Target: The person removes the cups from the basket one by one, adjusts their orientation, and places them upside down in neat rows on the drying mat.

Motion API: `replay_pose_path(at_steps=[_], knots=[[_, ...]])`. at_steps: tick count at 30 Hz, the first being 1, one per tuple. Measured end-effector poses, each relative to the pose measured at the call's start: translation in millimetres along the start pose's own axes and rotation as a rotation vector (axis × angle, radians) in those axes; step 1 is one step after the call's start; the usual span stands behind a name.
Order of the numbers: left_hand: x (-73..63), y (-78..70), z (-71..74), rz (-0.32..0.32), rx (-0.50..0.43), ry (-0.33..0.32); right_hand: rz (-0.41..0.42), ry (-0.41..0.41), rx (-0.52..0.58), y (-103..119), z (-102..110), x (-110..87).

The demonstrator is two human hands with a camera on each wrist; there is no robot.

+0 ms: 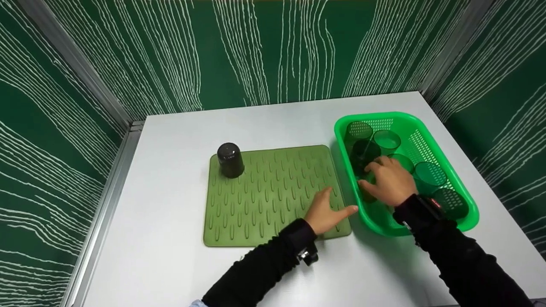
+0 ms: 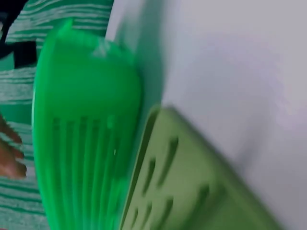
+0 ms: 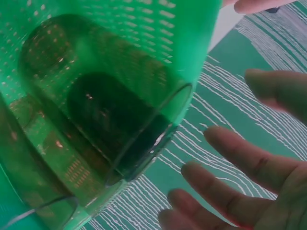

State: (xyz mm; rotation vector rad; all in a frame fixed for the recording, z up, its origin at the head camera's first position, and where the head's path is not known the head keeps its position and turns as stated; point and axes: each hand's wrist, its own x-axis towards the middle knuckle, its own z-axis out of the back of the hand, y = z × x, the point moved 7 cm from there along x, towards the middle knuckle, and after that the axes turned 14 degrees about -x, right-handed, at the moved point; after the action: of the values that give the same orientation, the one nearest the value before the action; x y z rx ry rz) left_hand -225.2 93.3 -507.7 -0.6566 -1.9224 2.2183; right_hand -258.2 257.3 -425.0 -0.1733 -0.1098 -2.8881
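Observation:
My right hand [image 1: 390, 181] is over the green basket [image 1: 431, 128], fingers spread and slightly bent, with nothing between them. Its fingertips are near a dark glass [image 1: 364, 149] on the basket's left side. In the right wrist view, bare space shows between the fingers [image 3: 230, 143] and the rims of the tinted glasses. My left hand [image 1: 326, 213] hovers over the right part of the green drying mat [image 1: 273, 204], thumb pointing at the basket, and holds nothing. A dark glass [image 1: 230, 160] stands upside down on the mat's far left corner.
Several tinted glasses, among them a teal glass [image 1: 428, 177] and a dark one [image 1: 450, 204], stand mouth up in the basket. The white table [image 1: 170, 179] carries mat and basket side by side. Green patterned walls [image 1: 239, 55] enclose its back and sides.

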Motion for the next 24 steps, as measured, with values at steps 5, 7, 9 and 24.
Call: replay_pose_path(at_steps=[5,7,9,24], knots=[[4.0,1.7,-28.8,0.006,0.011,0.047,0.013,0.064,-0.039,-1.9,-10.7,5.3],[5.1,2.5,-37.5,0.001,0.013,0.060,0.017,0.084,-0.041,-1.7,-14.3,7.1],[6.1,4.2,-44.8,-0.006,-0.009,0.069,0.026,0.105,-0.039,-2.0,-18.3,8.8],[8.3,7.9,-61.4,-0.108,-0.254,-0.013,0.079,0.211,-0.042,-4.0,-37.5,13.5]])
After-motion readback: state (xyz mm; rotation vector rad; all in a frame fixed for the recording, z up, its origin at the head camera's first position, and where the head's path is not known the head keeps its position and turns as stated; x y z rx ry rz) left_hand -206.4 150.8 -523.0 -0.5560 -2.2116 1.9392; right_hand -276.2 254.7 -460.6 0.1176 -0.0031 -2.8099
